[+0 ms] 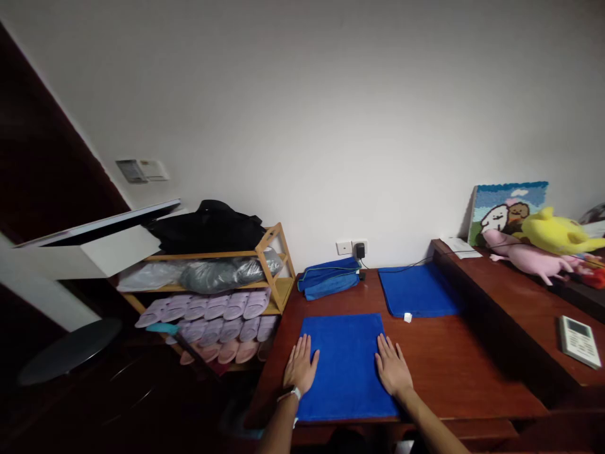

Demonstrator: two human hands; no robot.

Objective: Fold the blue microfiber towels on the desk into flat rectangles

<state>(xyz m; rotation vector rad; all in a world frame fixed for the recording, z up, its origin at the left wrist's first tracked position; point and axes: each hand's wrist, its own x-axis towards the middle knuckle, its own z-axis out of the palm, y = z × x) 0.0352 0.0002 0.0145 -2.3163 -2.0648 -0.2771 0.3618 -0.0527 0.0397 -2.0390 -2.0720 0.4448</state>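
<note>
A blue towel (347,372) lies spread flat on the reddish-brown wooden table (454,366) before me. My left hand (300,366), with a watch on the wrist, rests palm down along the towel's left edge, fingers stretched forward. On the opposite edge my right hand (394,367) lies flat too, its fingers extended. Neither hand holds anything. Behind, toward the right, is a second blue cloth (420,290), flat, with a small white tag (407,317) at its front edge. Folded blue cloths (329,279) sit in a pile by the wall.
Left of the table stands a wooden rack (276,271) with several slippers (220,306) and a black bag (212,230). A charger (360,251) is plugged into the wall, its cable running right. The raised ledge holds plush toys (529,255) and a white remote-like device (579,340).
</note>
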